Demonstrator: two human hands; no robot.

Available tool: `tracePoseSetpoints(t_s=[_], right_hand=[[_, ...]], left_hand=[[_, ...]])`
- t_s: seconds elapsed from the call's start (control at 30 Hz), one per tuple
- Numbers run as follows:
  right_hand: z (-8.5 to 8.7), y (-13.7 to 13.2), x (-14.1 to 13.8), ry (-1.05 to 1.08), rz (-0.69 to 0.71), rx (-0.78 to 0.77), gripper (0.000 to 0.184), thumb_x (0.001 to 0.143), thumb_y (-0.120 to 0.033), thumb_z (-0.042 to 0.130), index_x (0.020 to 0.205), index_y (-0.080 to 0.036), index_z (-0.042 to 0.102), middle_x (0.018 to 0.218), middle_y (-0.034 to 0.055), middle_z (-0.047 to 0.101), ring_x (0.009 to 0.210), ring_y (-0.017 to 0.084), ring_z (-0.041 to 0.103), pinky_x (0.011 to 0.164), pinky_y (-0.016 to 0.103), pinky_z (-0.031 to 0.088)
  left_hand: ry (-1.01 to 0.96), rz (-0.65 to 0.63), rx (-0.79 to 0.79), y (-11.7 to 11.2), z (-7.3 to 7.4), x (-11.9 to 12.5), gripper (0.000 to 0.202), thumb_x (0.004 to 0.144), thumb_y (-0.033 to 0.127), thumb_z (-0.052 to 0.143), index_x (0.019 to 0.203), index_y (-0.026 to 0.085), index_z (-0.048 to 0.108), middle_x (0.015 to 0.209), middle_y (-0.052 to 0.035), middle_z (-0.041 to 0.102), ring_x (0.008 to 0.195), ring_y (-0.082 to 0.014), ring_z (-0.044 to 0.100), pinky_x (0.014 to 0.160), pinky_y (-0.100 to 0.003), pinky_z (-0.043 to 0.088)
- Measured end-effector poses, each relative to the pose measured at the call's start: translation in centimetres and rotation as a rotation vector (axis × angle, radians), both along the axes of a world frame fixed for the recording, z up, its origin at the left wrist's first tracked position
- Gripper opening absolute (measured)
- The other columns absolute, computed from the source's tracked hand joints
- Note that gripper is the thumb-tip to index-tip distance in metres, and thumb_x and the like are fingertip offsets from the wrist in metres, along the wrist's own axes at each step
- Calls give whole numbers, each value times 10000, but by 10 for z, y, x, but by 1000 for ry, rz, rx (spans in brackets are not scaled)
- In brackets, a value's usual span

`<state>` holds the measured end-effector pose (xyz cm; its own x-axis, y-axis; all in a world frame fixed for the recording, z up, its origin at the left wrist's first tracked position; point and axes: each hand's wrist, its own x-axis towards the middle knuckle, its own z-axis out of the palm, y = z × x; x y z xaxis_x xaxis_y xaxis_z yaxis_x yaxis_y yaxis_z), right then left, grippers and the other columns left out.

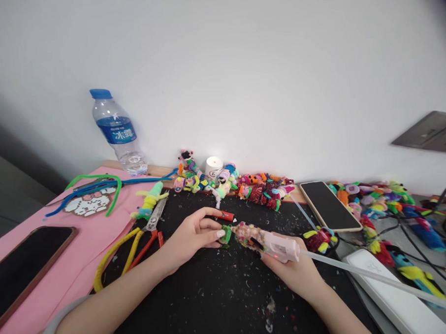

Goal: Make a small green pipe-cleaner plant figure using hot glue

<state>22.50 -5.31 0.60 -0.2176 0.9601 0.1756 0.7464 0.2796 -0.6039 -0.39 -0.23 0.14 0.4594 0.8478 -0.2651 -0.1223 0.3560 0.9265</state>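
My right hand (292,270) is wrapped round a pale pink glue gun (281,246) with a crusted, speckled front. A long clear glue stick (375,276) sticks out of its back. The gun's nozzle points left at a small green fuzzy piece (226,236), which my left hand (201,230) pinches between thumb and fingers. Whether the nozzle touches the piece I cannot tell. Just behind my left fingers lies a red lighter (225,215). Scissors (155,216) with red handles rest to the left, against a yellow and green pipe-cleaner figure (150,201).
Pipe-cleaner figures (259,190) line the wall around a white paper cup (213,167). A water bottle (118,134) stands at back left. One phone (330,206) lies right, another phone (28,269) left on pink paper (111,236). Right are a white power bank-like box (391,287) and black cables.
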Motion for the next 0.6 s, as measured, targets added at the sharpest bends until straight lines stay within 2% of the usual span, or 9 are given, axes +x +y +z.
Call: tracePoseSetpoints(t_s=[0.27,0.4,0.53,0.6], right_hand=[[-2,-3,2,-23,35,21,156,729,-265,557,584,-208,538,513,-20,529,445,124,515,407,211,408],[-4,-1,2,-19,28,-18,187,750,-256,525,574,-203,497,517,-25,493,444,115,484,414,210,385],[-7,-1,4,2,-31,45,181,761,-263,507,589,-206,496,539,-18,496,465,120,487,443,219,389],[-6,-1,4,12,-15,29,183,761,-265,508,590,-207,482,543,-20,481,469,118,478,444,218,378]], left_hand=[[11,15,28,1,-2,0,371,714,260,672,1056,218,534,827,7,618,793,-146,608,711,-279,516],[17,11,34,1,-3,0,356,724,253,662,1051,211,526,851,-1,626,790,-145,617,714,-277,518],[8,2,41,1,-4,0,370,724,262,665,1061,209,520,843,-4,630,780,-147,628,708,-275,519],[7,4,46,0,-5,-1,375,722,261,668,1062,211,517,840,-3,631,782,-149,628,709,-277,519]])
